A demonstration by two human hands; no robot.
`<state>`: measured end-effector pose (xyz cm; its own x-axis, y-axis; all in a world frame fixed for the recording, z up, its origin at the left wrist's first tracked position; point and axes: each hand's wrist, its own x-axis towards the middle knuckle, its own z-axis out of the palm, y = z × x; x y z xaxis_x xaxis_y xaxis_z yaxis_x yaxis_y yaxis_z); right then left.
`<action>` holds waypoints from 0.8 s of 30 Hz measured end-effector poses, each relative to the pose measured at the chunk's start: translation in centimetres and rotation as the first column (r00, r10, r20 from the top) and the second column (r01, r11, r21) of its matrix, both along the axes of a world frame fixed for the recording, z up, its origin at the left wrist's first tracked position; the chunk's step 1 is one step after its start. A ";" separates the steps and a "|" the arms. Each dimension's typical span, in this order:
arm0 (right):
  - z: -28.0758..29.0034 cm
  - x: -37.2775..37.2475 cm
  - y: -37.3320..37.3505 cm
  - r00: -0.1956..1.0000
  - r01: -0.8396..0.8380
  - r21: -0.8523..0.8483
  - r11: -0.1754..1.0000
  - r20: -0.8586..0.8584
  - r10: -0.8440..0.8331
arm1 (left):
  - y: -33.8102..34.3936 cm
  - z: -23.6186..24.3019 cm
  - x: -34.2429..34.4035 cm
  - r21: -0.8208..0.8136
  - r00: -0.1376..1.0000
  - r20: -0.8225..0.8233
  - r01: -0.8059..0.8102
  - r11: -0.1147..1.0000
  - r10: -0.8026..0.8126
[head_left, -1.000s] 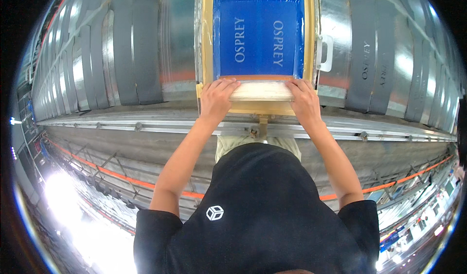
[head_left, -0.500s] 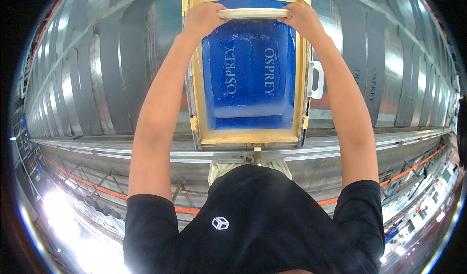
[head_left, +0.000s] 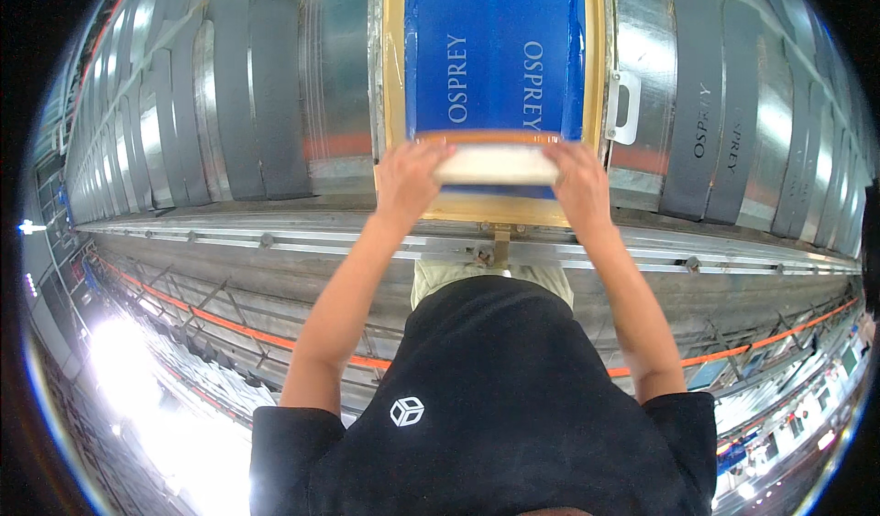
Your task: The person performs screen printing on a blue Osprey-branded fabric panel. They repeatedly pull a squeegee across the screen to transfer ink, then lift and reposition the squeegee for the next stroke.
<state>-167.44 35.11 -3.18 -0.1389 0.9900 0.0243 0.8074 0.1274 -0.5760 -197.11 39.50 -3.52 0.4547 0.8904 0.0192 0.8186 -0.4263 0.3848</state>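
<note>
My left hand [head_left: 408, 175] and my right hand [head_left: 577, 175] grip the two ends of a squeegee [head_left: 495, 163] with a cream handle and orange blade, slightly motion-blurred. The squeegee lies across the near end of a screen-printing frame [head_left: 597, 53] with a pale yellow border and metal sides. Its blue mesh [head_left: 495, 12] is wet and shows white lettering. A white loop handle [head_left: 630, 104] sticks out from the frame's right side.
Metal printing tables with grey strips [head_left: 247, 94] stretch left and right of the frame. A metal rail [head_left: 348, 250] runs along the near edge. Behind and below are orange bars [head_left: 236, 327], racks and bright lights. My black shirt fills the lower middle.
Half a second ago my hands held the squeegee at the frame's far end; they have drawn it back toward my body, close to where it was a second ago.
</note>
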 end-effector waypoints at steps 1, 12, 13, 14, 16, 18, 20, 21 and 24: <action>0.2 -0.3 -1.6 1.000 0.000 -0.012 1.000 -0.006 0.000 | -1.4 0.4 -0.3 -0.014 1.000 -0.005 0.005 1.000 -0.005; -0.2 4.4 18.7 0.994 -0.016 0.057 0.998 0.109 0.010 | 18.6 1.3 4.7 -0.006 0.999 0.044 -0.031 1.000 0.031; -0.6 5.3 21.7 0.992 -0.033 0.087 0.996 0.122 0.022 | 21.5 1.0 5.2 -0.016 0.999 0.003 -0.044 0.999 0.044; -1.0 6.2 24.1 0.990 -0.044 0.114 0.992 0.138 0.028 | 24.1 1.1 6.0 -0.076 0.998 -0.007 -0.071 0.995 0.070; -0.7 6.4 27.8 0.974 0.010 0.010 1.000 0.225 -0.012 | 28.0 0.8 6.4 -0.070 0.997 -0.079 -0.015 0.997 0.009; -0.8 6.5 29.4 0.972 0.036 -0.029 0.999 0.235 -0.028 | 30.2 -0.5 6.2 -0.015 0.992 -0.120 0.024 1.000 -0.026; -1.8 7.1 29.8 0.985 0.041 -0.003 0.999 0.166 -0.040 | 30.5 -1.1 6.5 -0.058 0.992 -0.126 -0.007 0.998 0.000; -2.5 7.1 29.7 0.980 0.066 0.003 0.998 0.190 -0.065 | 30.6 -1.1 6.8 -0.076 0.991 -0.130 -0.022 0.997 0.012; -2.1 7.4 29.1 0.982 0.132 -0.105 0.986 0.148 -0.116 | 30.4 -0.1 7.2 0.008 1.000 -0.026 -0.002 1.000 0.002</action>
<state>-160.06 64.21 -5.27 -0.0086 0.9949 -0.1002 0.8867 -0.0387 -0.4607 -189.91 69.94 -3.64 0.4531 0.8913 0.0146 0.8294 -0.4276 0.3594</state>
